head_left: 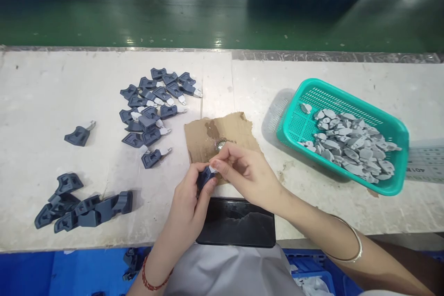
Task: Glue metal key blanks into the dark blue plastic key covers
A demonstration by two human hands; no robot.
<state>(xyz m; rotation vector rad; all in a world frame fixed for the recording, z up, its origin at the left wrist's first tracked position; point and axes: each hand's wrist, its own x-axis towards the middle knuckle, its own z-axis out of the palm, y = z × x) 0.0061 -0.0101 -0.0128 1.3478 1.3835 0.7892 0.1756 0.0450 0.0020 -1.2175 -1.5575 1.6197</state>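
Observation:
My left hand (pixel 190 199) is closed round a dark blue plastic part (pixel 204 176) over the lower edge of a brown cardboard piece (pixel 197 136). Thumb and finger of my right hand (pixel 243 169) pinch a small light grey piece (pixel 212 169) at the top of that blue part. Just beyond my fingers, a small shiny object (pixel 220 144) lies on the cardboard. To the left on the table are several blue parts with light grey pieces attached (pixel 151 135). A green basket (pixel 287 125) on the right holds many loose light grey pieces (pixel 350 141).
At the lower left lies a group of blue parts (pixel 92 217), with a single one (pixel 78 136) above. A black phone-like slab (pixel 239 224) is at the table's front edge. Blue crates (pixel 308 268) stand below the table (pixel 31 148); a green surface (pixel 138 18) runs behind.

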